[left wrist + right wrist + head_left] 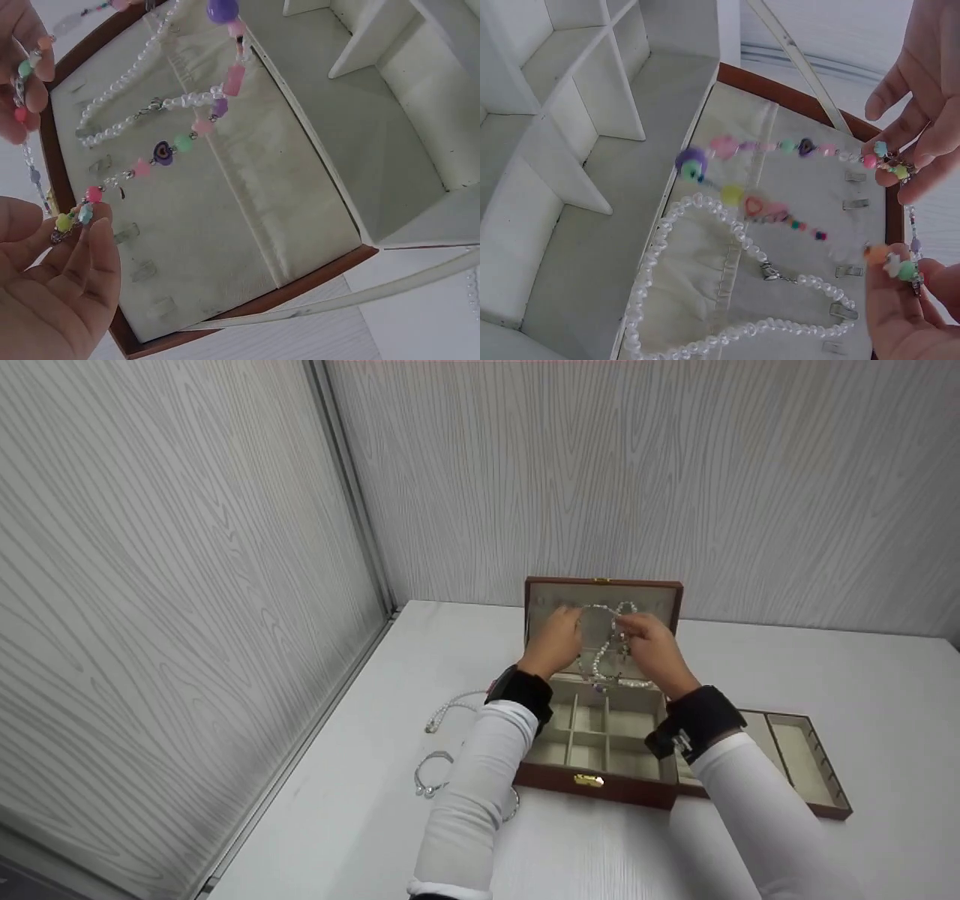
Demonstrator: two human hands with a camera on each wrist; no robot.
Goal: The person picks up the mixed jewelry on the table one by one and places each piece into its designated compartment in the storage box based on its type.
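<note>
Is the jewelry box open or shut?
The box is open: its lid stands raised at the back, and the compartments inside show.

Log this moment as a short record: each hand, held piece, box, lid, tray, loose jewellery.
Left hand: pinches a multicoloured beaded necklace
Right hand: pinches the same necklace
Held piece: loops down between both hands, in front of the lid
Box: reddish-brown wooden box, cream-lined, divided into compartments
Lid: raised; white pearl necklace hangs inside
Tray: brown-edged, cream-lined rectangular tray, right of box
Loose, left of box: white pearl strand; silver-coloured round bracelet
</note>
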